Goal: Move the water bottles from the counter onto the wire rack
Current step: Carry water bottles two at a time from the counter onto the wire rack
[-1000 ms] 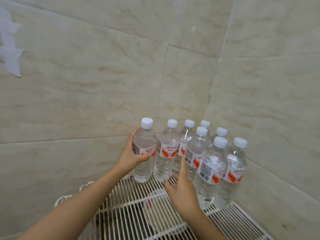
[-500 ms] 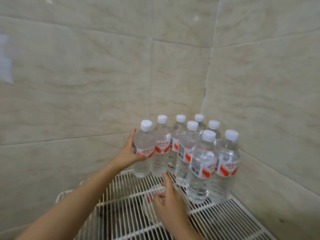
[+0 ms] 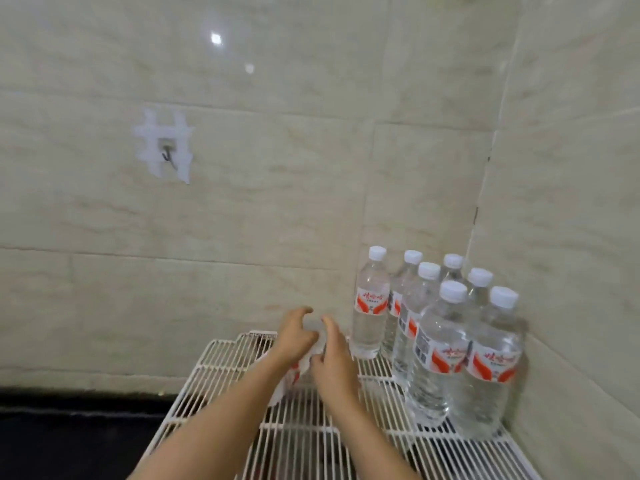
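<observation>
Clear plastic full of water: we judge the bottle [image 3: 289, 377] heavy and slick, best gripped round its labelled waist. Our left hand [image 3: 294, 336] and right hand [image 3: 334, 355] clasp it, blurred, over the wire rack [image 3: 221, 358], beside the seven standing bottles [image 3: 433, 341].

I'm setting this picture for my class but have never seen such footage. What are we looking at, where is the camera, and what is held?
No machine here: these are a person's two bare arms, filmed by a camera worn on the head, looking forward and down. Seven water bottles stand upright in the corner of a white wire rack. The left hand curls round a blurred clear thing with a red label, probably another bottle; the right hand is against it, its grip unclear.
</observation>
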Demonstrator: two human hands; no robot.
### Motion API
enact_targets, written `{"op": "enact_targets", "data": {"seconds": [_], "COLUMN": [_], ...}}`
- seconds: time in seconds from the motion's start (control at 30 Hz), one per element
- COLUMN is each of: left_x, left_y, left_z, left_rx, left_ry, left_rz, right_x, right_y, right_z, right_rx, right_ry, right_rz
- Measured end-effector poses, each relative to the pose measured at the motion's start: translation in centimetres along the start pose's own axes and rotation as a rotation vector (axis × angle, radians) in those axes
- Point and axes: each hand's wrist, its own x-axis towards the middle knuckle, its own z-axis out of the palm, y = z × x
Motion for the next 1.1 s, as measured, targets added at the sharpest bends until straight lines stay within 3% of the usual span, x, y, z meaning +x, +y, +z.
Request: {"op": "enact_targets", "data": {"seconds": [0.03, 0.13, 0.4, 0.47, 0.63, 0.8, 1.1], "left_x": [0.0, -1.0, -4.1, -4.9, -4.5, -0.3, 5.5], "left_y": [-0.7, -3.0, -3.4, -3.8, -2.7, 0.7, 3.1], "left_z": [-0.5, -2.6, -5.5, -5.1, -6.2, -9.3, -8.2], "left_rx": [0.059, 0.116, 0.315, 0.464, 0.576, 0.561, -0.046], "left_ry": [0.039, -0.083, -0.427, -0.399, -0.301, -0.253, 0.056], "left_rz": [-0.072, -0.202, -0.262, -0.239, -0.173, -0.065, 0.107], "right_x": [0.1, 0.3, 1.3, 1.5, 2.1, 3.4, 7.2], "right_y": [0.5, 2.9, 3.4, 3.3, 2.8, 1.2, -0.5], "right_z": [0.4, 0.4, 1.3, 1.6, 2.2, 2.5, 2.7], "right_rx": [-0.057, -0.205, -0.315, -0.368, -0.494, -0.363, -0.078], "right_ry": [-0.066, -0.157, -0.249, -0.257, -0.252, -0.072, 0.211], "right_rz": [0.013, -0.001, -0.058, -0.097, -0.231, -0.239, 0.057]}}
